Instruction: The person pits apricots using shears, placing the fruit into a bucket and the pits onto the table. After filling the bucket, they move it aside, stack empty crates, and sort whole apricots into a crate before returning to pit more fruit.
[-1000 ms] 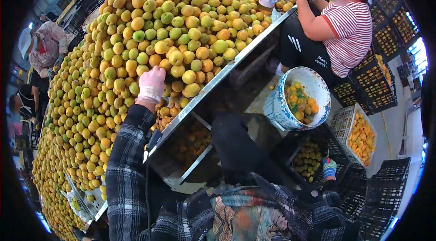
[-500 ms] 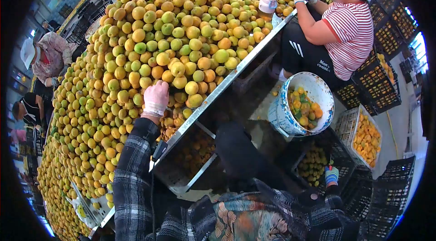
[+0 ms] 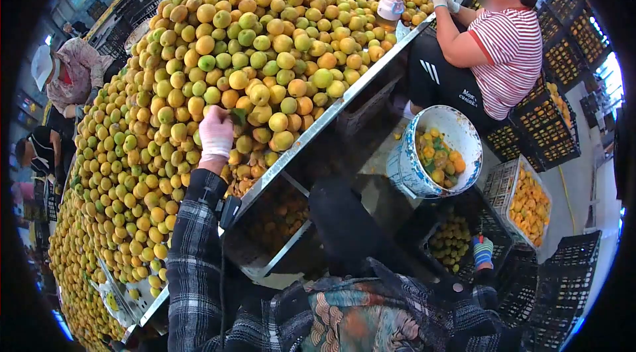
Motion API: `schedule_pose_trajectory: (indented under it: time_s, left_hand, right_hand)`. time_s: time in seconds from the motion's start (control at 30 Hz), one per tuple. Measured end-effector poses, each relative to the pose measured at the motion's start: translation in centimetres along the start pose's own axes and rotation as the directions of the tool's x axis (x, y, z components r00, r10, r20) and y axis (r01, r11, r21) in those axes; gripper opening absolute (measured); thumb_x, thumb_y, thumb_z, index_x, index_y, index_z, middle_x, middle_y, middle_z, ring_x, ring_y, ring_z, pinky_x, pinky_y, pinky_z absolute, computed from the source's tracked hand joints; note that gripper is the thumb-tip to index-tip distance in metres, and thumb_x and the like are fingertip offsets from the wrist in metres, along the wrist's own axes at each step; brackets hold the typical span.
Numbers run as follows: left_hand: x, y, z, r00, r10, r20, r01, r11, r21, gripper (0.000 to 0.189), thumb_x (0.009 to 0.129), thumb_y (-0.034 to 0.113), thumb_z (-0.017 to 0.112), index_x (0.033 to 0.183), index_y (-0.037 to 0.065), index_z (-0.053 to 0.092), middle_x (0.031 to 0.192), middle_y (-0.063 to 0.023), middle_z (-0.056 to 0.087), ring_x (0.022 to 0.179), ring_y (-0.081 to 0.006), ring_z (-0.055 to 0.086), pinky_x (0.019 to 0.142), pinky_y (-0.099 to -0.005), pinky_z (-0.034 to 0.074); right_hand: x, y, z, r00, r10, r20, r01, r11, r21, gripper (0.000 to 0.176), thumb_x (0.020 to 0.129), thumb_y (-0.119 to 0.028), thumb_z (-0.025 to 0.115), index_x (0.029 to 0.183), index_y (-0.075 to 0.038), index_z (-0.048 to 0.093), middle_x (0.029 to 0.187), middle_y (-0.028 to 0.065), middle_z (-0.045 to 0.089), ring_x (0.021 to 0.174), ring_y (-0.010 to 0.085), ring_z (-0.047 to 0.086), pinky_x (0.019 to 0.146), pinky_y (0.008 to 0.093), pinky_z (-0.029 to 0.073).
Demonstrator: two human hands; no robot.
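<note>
My left hand [image 3: 216,134], in a pale pink and white glove, is closed over the heap of apricots [image 3: 285,60]. A dark green leaf [image 3: 238,116] shows at its fingertips and appears pinched there. My right hand [image 3: 483,252], in a striped blue, green and white glove, is low at the right above a black crate [image 3: 498,240] with green-yellow apricots [image 3: 450,239] in it. Its fingers are wrapped round a small tool with a red part [image 3: 480,238], too small to name exactly. Near my left wrist, a black device [image 3: 229,211] with a cable is on the sleeve.
A paint-stained white-blue bucket [image 3: 404,170] holds cut apricots. Beside it stands a white crate [image 3: 500,189] of orange fruit. The metal table edge [image 3: 331,115] runs diagonally. A co-worker in a striped shirt [image 3: 507,34] sits at the right; a pink-lidded bottle [image 3: 391,4] stands on the heap.
My left hand has moved slightly left and up across the heap, and a green leaf now shows at its fingertips. My right hand has barely moved.
</note>
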State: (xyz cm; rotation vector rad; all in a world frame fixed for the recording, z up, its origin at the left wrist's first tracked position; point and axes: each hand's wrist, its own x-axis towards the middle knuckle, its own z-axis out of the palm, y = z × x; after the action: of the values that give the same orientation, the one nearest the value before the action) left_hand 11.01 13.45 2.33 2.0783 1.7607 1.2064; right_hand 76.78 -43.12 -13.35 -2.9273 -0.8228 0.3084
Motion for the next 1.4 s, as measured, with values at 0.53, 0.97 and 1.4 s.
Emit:
schedule_pose_trajectory:
  time_s: [0.53, 0.97, 1.4]
  left_hand:
    - [-16.6, 29.7, 5.3, 0.709, 0.103, 0.697, 0.646, 0.3, -0.702, 0.008, 0.086, 0.003, 0.062, 0.086, 0.002, 0.054, 0.08, -0.0084, 0.064, 0.061, -0.0129, 0.059, 0.056, -0.0253, 0.047]
    - [-20.6, 34.4, 4.1, 0.625, 0.447, 0.64, 0.087, 0.775, -0.626, 0.037, 0.073, 0.002, 0.069, 0.108, 0.005, 0.057, 0.128, -0.0105, 0.047, 0.092, -0.0212, 0.061, 0.075, -0.0306, 0.052]
    - [-16.8, 24.3, -0.9, 0.757, 0.119, 0.642, 0.333, 0.775, -0.537, 0.015, 0.088, 0.017, 0.063, 0.092, 0.002, 0.061, 0.08, -0.0001, 0.06, 0.071, -0.0091, 0.054, 0.066, -0.0241, 0.047]
  right_hand:
    - [-9.4, -34.3, -15.8, 0.814, -0.578, -0.061, 0.4, 0.481, 0.78, 0.043, 0.085, -0.042, 0.065, 0.099, 0.0, 0.065, 0.077, 0.0066, 0.065, 0.072, 0.0175, 0.06, 0.068, 0.0348, 0.048]
    - [-5.1, -23.5, -12.8, 0.91, -0.412, -0.033, 0.162, 0.282, 0.946, 0.034, 0.082, -0.013, 0.067, 0.111, 0.005, 0.062, 0.092, 0.0039, 0.067, 0.08, 0.0097, 0.059, 0.072, 0.0273, 0.05]
    - [0.3, -9.8, -10.6, 0.94, -0.172, 0.296, 0.258, 0.924, -0.284, 0.047, 0.066, -0.036, 0.082, 0.091, -0.001, 0.063, 0.092, 0.0236, 0.064, 0.092, 0.0406, 0.061, 0.079, 0.0442, 0.049]
